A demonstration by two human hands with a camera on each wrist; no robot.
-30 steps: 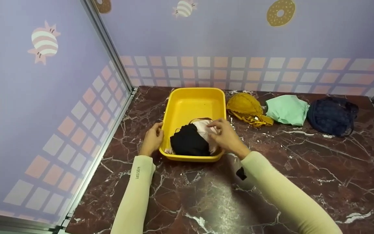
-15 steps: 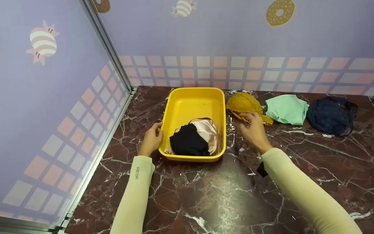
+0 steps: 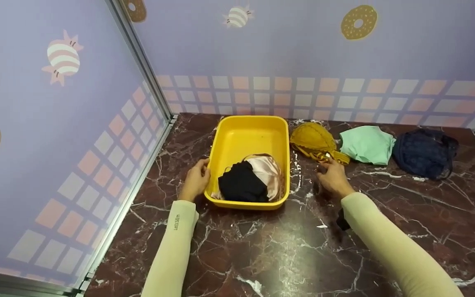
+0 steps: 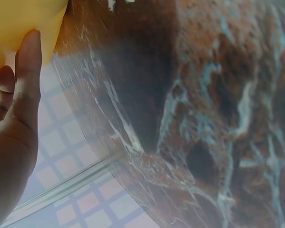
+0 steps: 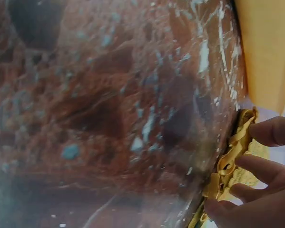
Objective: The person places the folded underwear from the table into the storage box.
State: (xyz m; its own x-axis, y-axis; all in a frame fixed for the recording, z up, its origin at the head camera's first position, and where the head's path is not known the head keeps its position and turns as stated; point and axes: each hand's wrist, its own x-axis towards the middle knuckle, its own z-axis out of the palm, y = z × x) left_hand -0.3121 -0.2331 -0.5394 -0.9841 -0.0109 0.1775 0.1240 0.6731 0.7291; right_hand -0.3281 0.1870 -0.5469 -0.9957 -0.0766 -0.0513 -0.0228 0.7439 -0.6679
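Note:
My left hand (image 3: 196, 179) rests against the outer left wall of a yellow plastic tub (image 3: 250, 118). In the left wrist view, the fingers (image 4: 29, 61) lie along that wall. In the tub's near half lie a black cloth garment (image 3: 242, 183) and a shiny pale pink garment (image 3: 268, 172). My right hand (image 3: 334, 179) is at the near edge of a mustard bra (image 3: 312, 137), right of the tub. The right wrist view has its fingers (image 5: 261, 166) spread over the bra's straps (image 5: 228, 159); whether they press on them I cannot tell.
Right of the bra lie a mint green folded cloth (image 3: 367, 144) and a navy garment (image 3: 423, 152) with straps, in a row near the back wall. Patterned panels stand at the left, back and right of the dark red marbled tabletop (image 3: 278, 255).
My right hand has left the pink garment in the tub and moved right to the mustard bra. My left hand stays at the tub's side. The head view has shifted slightly.

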